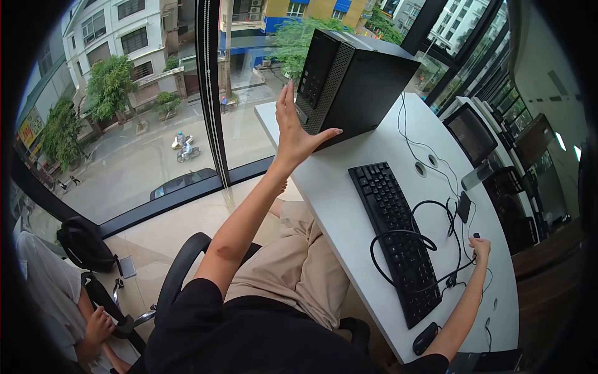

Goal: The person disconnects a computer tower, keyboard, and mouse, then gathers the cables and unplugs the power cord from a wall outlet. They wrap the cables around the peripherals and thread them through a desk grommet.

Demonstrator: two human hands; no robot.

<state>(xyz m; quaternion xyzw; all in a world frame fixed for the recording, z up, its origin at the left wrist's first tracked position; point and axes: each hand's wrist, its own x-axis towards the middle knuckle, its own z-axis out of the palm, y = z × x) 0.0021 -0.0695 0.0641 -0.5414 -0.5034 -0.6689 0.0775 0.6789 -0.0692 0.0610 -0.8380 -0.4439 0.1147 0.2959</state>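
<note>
My left hand (298, 134) is spread beside the lower front corner of a black computer tower (364, 84), thumb and fingers apart; whether it touches the case is hard to tell. At the right side of the white desk (336, 181), my right hand (480, 248) is closed around the end of a thick black cable (405, 232). The cable loops over a black keyboard (395, 240). Near my right forearm lies a black mouse (425, 338).
A clear glass (476, 176), a small black box (463, 207) and thin wires lie on the desk's far side. A monitor (470, 133) stands beyond. Another person's hand (99, 325) is at lower left, near a black bag (86, 243). Tall windows are behind.
</note>
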